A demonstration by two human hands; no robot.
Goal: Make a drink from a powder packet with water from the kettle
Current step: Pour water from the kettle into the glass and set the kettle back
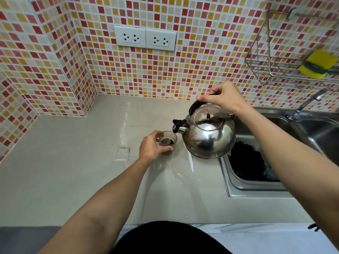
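Observation:
A small clear glass [169, 139] stands on the grey counter [73, 171] with dark powder and liquid in its bottom. My left hand [153, 146] wraps around its left side. My right hand [222, 97] grips the black handle of a shiny steel kettle [209, 132], held in the air and tilted left. Its open spout [178, 128] hangs just over the glass rim, and a thin stream of water falls into the glass. A torn clear packet [122, 153] lies flat on the counter, left of my left hand.
A white strip [190, 162] lies on the counter under the kettle. A steel sink [256, 187] with a dark item inside sits to the right, with a tap [308, 105] behind. A wire rack [275, 70] holding a yellow sponge [318, 64] hangs on the tiled wall. Two sockets [145, 39] are above.

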